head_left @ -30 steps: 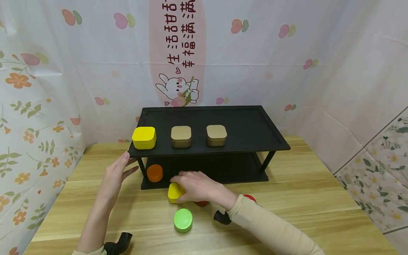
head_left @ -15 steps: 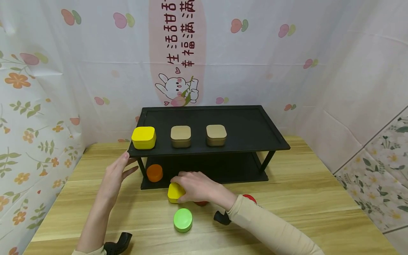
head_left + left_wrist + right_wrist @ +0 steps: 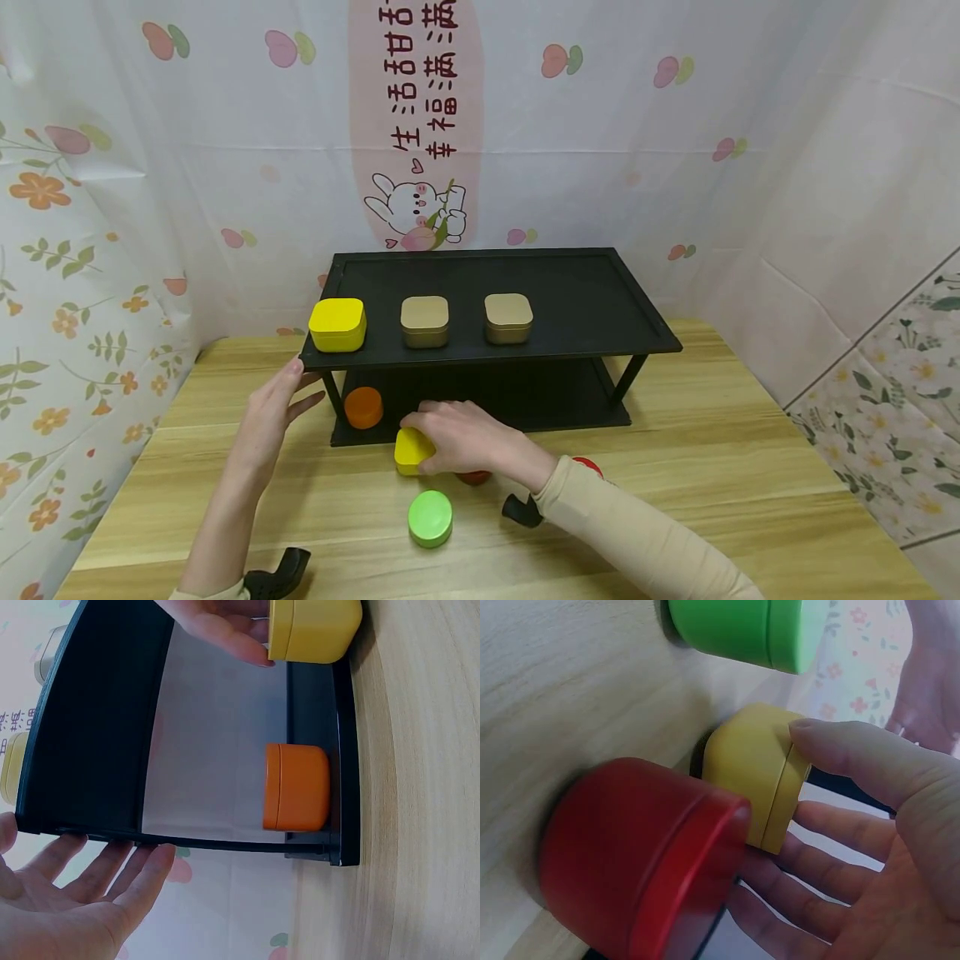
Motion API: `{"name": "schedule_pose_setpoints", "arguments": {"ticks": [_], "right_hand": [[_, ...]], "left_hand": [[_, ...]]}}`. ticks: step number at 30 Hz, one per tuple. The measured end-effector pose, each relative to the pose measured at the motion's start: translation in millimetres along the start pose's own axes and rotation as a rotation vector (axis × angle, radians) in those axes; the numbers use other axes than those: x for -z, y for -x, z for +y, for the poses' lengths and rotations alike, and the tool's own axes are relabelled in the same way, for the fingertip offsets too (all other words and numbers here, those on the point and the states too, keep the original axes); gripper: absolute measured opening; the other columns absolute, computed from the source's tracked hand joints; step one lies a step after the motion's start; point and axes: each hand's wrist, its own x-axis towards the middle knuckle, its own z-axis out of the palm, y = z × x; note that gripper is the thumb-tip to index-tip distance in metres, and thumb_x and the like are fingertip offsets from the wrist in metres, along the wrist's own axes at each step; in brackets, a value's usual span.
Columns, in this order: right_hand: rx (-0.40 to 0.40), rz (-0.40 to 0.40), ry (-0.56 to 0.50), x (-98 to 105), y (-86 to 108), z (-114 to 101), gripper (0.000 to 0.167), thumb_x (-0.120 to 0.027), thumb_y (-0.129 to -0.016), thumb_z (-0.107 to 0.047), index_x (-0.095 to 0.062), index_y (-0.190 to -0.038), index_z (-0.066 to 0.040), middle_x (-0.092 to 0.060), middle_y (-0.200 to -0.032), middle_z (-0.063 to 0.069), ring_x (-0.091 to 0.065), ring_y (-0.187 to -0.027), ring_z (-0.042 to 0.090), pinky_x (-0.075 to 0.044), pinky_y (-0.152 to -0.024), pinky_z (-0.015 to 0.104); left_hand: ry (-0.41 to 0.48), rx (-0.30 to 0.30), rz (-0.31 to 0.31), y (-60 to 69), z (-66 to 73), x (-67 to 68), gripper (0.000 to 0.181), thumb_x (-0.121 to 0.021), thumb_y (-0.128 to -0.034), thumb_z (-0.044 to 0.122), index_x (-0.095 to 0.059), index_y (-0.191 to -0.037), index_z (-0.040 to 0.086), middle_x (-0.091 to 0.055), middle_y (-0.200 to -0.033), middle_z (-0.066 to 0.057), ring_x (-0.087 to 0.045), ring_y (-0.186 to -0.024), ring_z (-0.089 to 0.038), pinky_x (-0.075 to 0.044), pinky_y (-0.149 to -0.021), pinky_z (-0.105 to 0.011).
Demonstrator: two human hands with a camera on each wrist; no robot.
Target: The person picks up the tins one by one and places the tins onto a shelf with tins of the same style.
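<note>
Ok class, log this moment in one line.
right hand: grips lower yellow container | left hand: touches rack | orange container: lower shelf

Behind, a white curtain (image 3: 600,142) is hung, printed with a rabbit (image 3: 411,200) and dark red lettering (image 3: 440,64) on a pink panel (image 3: 363,92). At the left, a cloth (image 3: 45,304) is patterned with orange flowers (image 3: 40,191); wood grain is shown along the tabletop (image 3: 750,467).

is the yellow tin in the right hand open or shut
Shut: the yellow tin has its lid on, with only a thin seam showing.
</note>
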Motion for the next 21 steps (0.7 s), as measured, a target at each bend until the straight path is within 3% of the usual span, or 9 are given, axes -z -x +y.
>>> {"name": "schedule_pose_setpoints", "arguments": {"ticks": [21], "right_hand": [[0.017, 0.047, -0.043, 24.2, 12.9, -3.9, 0.053, -0.081, -0.086, -0.03, -0.065, -0.136, -0.019, -0.068, -0.118, 0.0, -0.057, -0.087, 0.009, -0.05, -0.069, 0.017]], "left_hand": [[0.013, 0.005, 0.002, -0.1, -1.5, 0.4, 0.059, -0.036, -0.112, 0.043, -0.042, -0.156, 0.004, -0.037, -0.16, -0.015, -0.053, -0.124, 0.0, -0.054, -0.094, -0.007]]}}
